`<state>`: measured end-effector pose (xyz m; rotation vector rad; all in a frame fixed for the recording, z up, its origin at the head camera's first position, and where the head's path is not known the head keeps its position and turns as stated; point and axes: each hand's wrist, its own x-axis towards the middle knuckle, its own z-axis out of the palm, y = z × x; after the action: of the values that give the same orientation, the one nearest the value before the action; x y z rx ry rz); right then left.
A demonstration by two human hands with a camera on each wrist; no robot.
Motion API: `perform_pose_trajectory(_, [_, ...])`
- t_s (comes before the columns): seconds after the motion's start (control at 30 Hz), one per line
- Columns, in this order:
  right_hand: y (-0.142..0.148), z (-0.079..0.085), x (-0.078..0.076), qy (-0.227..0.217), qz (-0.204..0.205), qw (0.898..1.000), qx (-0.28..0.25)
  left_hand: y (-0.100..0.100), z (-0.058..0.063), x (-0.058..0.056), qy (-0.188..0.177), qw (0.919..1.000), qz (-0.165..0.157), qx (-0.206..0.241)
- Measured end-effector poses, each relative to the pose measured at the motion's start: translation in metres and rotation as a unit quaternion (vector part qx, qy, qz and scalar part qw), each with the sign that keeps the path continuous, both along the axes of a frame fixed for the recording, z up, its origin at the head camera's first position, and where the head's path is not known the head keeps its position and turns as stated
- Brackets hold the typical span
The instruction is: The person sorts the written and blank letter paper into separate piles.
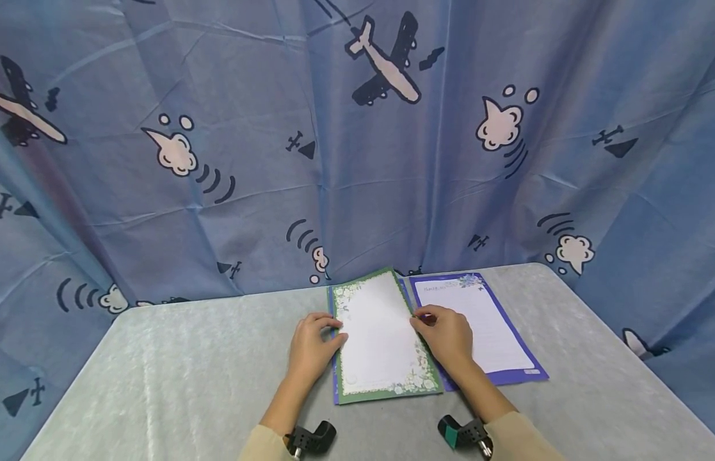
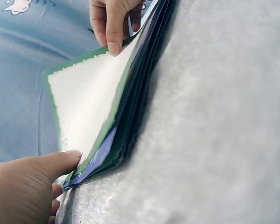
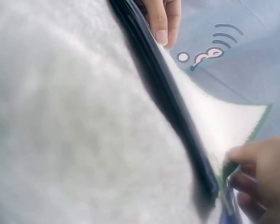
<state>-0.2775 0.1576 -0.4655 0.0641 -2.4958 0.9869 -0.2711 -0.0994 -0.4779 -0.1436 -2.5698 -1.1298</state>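
A white sheet of letter paper [image 1: 377,339] with a green, flower-decorated border lies on top of a stack, whose dark layered edges [image 3: 170,100] show in the right wrist view. Blue and purple layers [image 2: 100,151] peek out beneath it. My left hand [image 1: 312,346] holds the stack's left edge, thumb on the top sheet and fingers at the side. At the opposite edge, my right hand [image 1: 446,333] pinches the green border between thumb and forefinger. The top sheet's far corner [image 3: 256,112] curves upward.
A purple-bordered sheet [image 1: 478,326] with faint writing at its top lies right of the stack, partly under my right forearm. Both rest on a pale cloth-covered table [image 1: 207,371]. A blue curtain [image 1: 248,160] with printed planes hangs behind the table's far edge.
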Motion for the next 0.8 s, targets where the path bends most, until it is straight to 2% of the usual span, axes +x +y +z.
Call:
perform_pose_trajectory(0.17, [-0.0016, -0.0008, -0.0026, -0.001, 0.040, 0.998, -0.039, -0.0003, -0.0004, 0.0003, -0.003, 1.0000, 0.000, -0.001])
perform_pose_trajectory(0.27, [-0.0020, -0.0005, -0.0021, -0.016, 0.068, 0.995, -0.074, -0.0007, -0.0009, 0.0001, -0.003, 1.0000, -0.001, -0.002])
perform_pose_trajectory(0.37, [-0.0015, -0.0008, -0.0009, -0.030, 0.075, 0.992, -0.092, -0.0008, -0.0015, 0.0004, -0.002, 1.0000, -0.004, -0.003])
perform_pose_trajectory(0.63, [0.0006, -0.0050, -0.0031, -0.014, 0.110, 0.989, -0.097, -0.0009, -0.0006, 0.0006, -0.001, 1.0000, -0.005, 0.001])
perform_pose_trajectory(0.8, [0.0017, -0.0042, -0.0047, -0.017, 0.110, 0.988, -0.111, -0.0004, 0.0003, 0.0006, 0.002, 1.0000, -0.002, 0.001])
